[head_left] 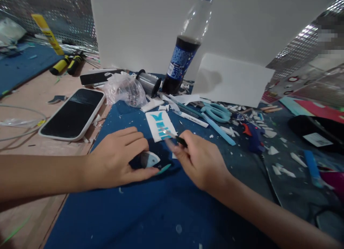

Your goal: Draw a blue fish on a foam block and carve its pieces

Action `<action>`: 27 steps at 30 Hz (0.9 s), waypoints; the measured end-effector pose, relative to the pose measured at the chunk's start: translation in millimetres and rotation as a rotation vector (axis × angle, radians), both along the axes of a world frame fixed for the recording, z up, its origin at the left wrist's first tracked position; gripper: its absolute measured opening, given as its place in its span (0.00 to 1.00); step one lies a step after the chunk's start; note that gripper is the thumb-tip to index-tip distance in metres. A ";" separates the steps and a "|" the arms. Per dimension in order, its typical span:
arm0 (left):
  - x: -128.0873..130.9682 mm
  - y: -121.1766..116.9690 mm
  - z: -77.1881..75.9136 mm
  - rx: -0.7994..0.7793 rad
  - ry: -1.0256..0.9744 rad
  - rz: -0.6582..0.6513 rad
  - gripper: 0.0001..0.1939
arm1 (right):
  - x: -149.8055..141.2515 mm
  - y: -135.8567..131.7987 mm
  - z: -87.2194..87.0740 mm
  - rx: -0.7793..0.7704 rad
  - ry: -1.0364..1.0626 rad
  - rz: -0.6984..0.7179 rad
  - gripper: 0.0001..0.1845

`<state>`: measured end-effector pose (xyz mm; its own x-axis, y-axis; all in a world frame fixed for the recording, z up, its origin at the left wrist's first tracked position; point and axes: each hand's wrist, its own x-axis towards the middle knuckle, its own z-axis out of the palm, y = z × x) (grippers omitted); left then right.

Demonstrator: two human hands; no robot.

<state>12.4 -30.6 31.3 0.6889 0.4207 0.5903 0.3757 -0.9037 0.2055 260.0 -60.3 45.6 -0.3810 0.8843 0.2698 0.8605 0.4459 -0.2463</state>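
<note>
On the blue mat (113,213), my left hand (118,157) is closed around a small fish-shaped piece (150,159), grey and white with a dark eye. Its head end shows between fingers and thumb; the rest is hidden. A teal sliver (164,168) lies at the thumb tip. My right hand (200,159) grips a slim tool (180,140) with a dark handle and pale, motion-blurred metallic tips, its exact kind unclear. Those tips are over or at the lower part of a white card (152,123) bearing bright blue tail and stripe shapes.
Behind the card stand a cola bottle (180,62), a spool (148,83) and a plastic bag (125,88). Blue scissors (216,112), a white marker (194,119) and a glue gun (254,137) lie rightward. At left are a phone (73,114) and yellow-black tools (60,65).
</note>
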 end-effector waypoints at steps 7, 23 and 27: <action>2.2 3.3 -8.4 0.157 0.248 0.141 0.24 | -7.0 -7.2 -11.9 0.064 -0.299 0.055 0.25; -2.7 9.5 -12.0 0.013 0.341 0.105 0.26 | -2.6 6.1 -0.2 -0.142 -0.485 -0.471 0.09; -2.8 14.4 -13.3 -0.028 0.311 0.077 0.28 | 6.8 9.4 -8.8 -0.063 -0.389 -0.468 0.11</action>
<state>9.6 -16.2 18.0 0.7999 0.4917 0.3441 0.4913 -0.8658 0.0951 266.8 -51.0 36.8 -0.0086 0.9914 0.1308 0.9937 -0.0061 0.1116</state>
